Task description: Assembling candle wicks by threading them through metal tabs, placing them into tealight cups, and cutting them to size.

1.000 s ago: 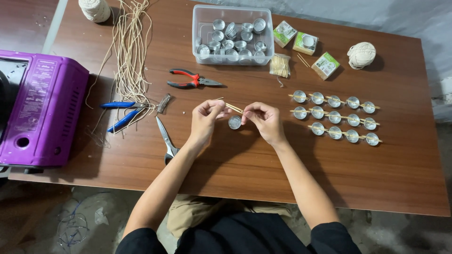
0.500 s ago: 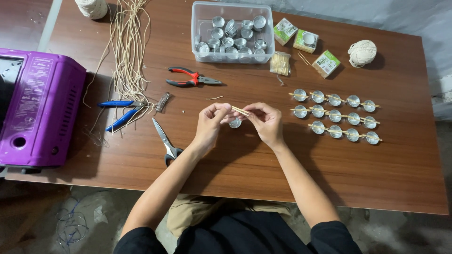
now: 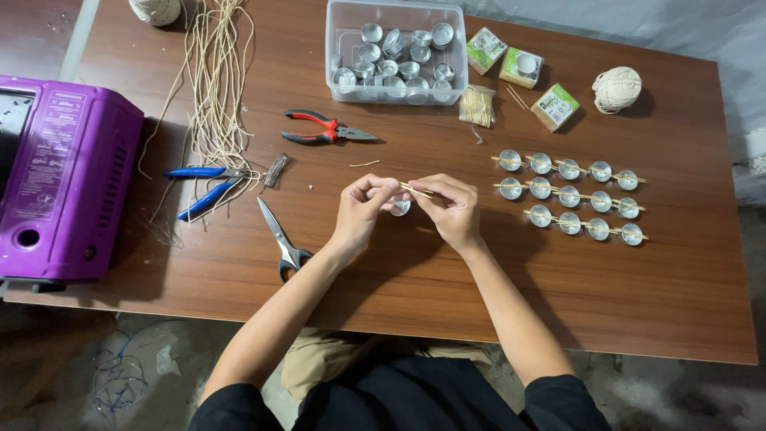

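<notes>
Both my hands meet over the middle of the brown table (image 3: 638, 303). My left hand (image 3: 363, 209) and my right hand (image 3: 449, 209) pinch the two ends of a thin wooden stick (image 3: 416, 190). Just under the stick, between my fingers, sits a small round metal cup (image 3: 401, 208); whether a finger touches it is hidden. To the right lie three rows of the same metal cups (image 3: 570, 195), each row with thin sticks laid across it.
A clear plastic box of metal cups (image 3: 396, 53) stands at the back. Red-handled pliers (image 3: 319, 128), blue-handled pliers (image 3: 201, 185), scissors (image 3: 281, 237), a bundle of cord (image 3: 214, 80), a twine ball (image 3: 617, 88), small green boxes (image 3: 519, 65) and a purple machine (image 3: 64, 179) lie around.
My hands have stayed in the middle of the table and turned the stick slightly over the cup. The view has shifted a little. Everything else is where it was.
</notes>
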